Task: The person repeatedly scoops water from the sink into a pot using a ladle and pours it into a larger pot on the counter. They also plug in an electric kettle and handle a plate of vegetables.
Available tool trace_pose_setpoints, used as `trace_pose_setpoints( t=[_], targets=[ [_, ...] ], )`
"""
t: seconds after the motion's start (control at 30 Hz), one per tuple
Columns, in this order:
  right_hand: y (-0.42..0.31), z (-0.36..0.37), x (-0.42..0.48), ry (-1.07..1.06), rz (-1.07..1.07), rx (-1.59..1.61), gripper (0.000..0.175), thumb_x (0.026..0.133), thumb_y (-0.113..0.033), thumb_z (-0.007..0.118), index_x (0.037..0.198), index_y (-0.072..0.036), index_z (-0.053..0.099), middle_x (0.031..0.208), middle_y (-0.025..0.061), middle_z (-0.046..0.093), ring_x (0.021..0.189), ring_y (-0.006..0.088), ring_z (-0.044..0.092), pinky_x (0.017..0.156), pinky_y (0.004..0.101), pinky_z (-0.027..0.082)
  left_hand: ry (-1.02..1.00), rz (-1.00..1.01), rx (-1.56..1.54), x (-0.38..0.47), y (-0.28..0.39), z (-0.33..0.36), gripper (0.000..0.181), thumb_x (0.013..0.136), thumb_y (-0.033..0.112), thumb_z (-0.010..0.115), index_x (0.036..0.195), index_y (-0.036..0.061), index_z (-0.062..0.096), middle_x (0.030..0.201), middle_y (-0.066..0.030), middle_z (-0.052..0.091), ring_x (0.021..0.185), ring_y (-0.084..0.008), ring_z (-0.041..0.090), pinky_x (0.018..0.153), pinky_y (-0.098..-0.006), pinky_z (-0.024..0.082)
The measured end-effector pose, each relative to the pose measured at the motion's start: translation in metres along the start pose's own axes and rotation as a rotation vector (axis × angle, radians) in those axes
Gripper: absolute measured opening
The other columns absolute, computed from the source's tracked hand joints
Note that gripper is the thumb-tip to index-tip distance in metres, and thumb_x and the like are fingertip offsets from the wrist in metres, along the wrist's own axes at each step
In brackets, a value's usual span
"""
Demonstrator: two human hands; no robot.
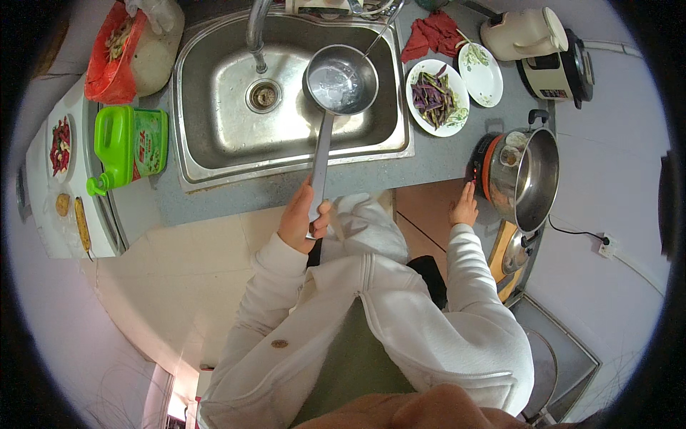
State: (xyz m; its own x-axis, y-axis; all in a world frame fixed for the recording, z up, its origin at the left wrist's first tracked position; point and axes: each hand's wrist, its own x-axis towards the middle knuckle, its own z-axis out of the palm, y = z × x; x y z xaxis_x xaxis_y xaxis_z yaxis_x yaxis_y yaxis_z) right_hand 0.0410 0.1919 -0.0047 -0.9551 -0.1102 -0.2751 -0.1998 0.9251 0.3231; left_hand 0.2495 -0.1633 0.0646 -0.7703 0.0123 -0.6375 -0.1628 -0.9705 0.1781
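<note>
In the head view my left hand (304, 217) is closed around the handle of a metal ladle (343, 80), whose bowl is over the stainless steel sink (214, 123). Something clear, apparently water, lies in the bowl. My right hand (464, 206) reaches to the front of an electric cooker base (478, 161), fingertips at its small red lights. On that base stands a steel pot (537, 171) with an orange band near its bottom. Left of the pot, an oval plate (414, 110) holds purple and green cut pieces, beside a second white plate (482, 80).
The faucet (258, 32) hangs over the sink. A green jug (115, 145) and a red bag (110, 80) stand left. At right are a rice cooker (546, 78), a cream pitcher (520, 35), and a metal lid (515, 257) on a wooden board (498, 246). A red cloth (431, 35) lies behind the plates.
</note>
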Motion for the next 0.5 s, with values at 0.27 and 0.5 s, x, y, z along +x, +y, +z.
trace_pose_setpoints(
  t=[0.27, 0.5],
  targets=[
    [0.002, -0.006, 0.001, -0.027, 0.004, 0.038, 0.076, 0.072, -0.016, 0.059, 0.135, -0.011, 0.016, 0.141, 0.0008, 0.017, 0.105, 0.0257, 0.044, 0.079, 0.0415, 0.039, 0.140, -0.012, 0.021, -0.002, 0.001, 0.009, 0.039, 0.091, 0.034, 0.036, 0.128, 0.0254, 0.030, 0.070, -0.0009, 0.042, 0.049, -0.0072, 0.034, 0.040, -0.0188, 0.028],
    [0.009, -0.001, 0.003, -0.006, -0.035, 0.071, 0.076, 0.070, -0.015, 0.060, 0.134, -0.011, 0.019, 0.141, -0.0008, 0.017, 0.098, 0.0247, 0.047, 0.077, 0.0403, 0.040, 0.138, -0.007, 0.014, -0.004, 0.006, 0.032, 0.030, 0.087, 0.033, 0.046, 0.114, 0.0215, 0.040, 0.071, -0.0024, 0.042, 0.051, -0.0075, 0.034, 0.039, -0.0176, 0.025]
  ],
)
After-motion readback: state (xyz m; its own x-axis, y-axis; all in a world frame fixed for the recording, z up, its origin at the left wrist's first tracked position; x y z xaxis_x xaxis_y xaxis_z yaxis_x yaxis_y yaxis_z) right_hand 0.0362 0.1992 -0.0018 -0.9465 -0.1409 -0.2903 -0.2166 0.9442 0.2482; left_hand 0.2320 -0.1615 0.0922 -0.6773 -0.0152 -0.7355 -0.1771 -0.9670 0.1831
